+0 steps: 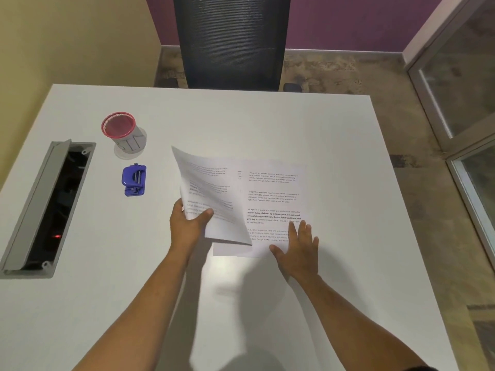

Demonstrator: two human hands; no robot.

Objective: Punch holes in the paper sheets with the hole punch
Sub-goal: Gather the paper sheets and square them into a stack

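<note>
A blue hole punch (134,180) sits on the white table (267,124), left of the papers. My left hand (188,223) pinches the lower left edge of a few printed sheets (211,194) and holds them lifted and tilted above the table. Beneath them a flat stack of printed sheets (273,199) lies on the table. Fingers spread, my right hand (298,245) presses flat on the stack's lower right corner. The punch is about a hand's width left of my left hand, untouched.
A red-rimmed cup (122,131) stands behind the punch. An open grey cable tray (51,207) is set into the table at the left. A black mesh chair (231,41) stands at the far edge. A glass partition (460,89) is on the right.
</note>
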